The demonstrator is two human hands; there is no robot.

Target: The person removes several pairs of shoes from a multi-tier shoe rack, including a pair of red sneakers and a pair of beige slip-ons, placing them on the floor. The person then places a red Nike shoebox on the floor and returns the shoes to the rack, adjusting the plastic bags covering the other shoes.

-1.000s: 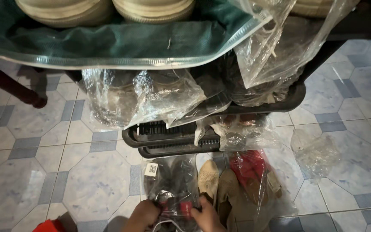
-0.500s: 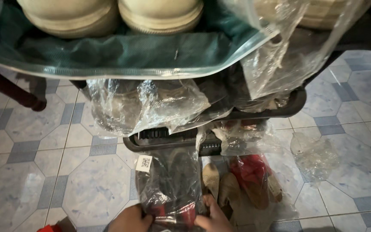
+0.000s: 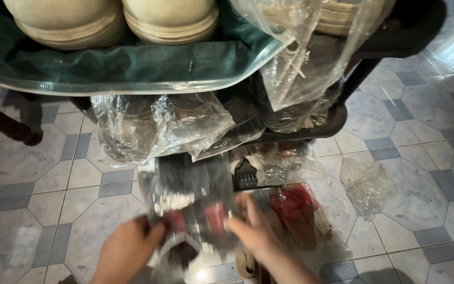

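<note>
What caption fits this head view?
Both hands, left hand and right hand, lift a clear bag of shoes toward a black rack.

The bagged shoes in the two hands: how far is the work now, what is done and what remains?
Done: bagged pairs lie on the dark rack. In hand: left hand and right hand hold a clear bag of dark-and-red shoes off the floor. Left: beige shoes and a red bagged pair on the tiles.

1. The bagged shoes (image 3: 193, 210) below the dark shoe rack (image 3: 337, 118) are motion-blurred; only red patches show.
2. Both hands, left hand (image 3: 124, 250) and right hand (image 3: 253, 226), are blurred.
3. Pale shoes (image 3: 114, 21) atop the rack are cut by the top edge.
</note>
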